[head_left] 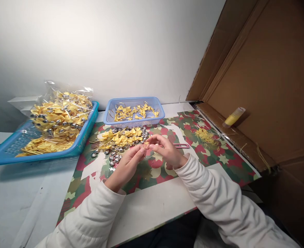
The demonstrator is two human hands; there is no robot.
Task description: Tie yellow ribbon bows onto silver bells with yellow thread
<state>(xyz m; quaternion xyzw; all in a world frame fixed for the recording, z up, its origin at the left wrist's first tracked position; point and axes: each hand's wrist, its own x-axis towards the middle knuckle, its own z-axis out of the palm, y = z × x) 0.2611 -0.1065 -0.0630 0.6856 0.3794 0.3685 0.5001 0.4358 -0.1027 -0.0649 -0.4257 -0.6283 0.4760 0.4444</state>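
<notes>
Bow (146,146) sits pinched between fingertips of left hand (127,165) and right hand (164,150), both closed on it above the mat (219,165); it could slip into the bow pile (122,137) if either pinch loosens.

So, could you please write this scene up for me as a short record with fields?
left hand: fingertips pinched on a small yellow piece, too small to identify
right hand: fingertips meet the left hand's at the same piece
surface: patterned mat on a white table
loose pile: yellow bows and silver bells, beyond the hands
small blue basket: yellow bows
large blue tray: bagged bows and bells
right side: cardboard box, yellow tube, yellow strings
</notes>
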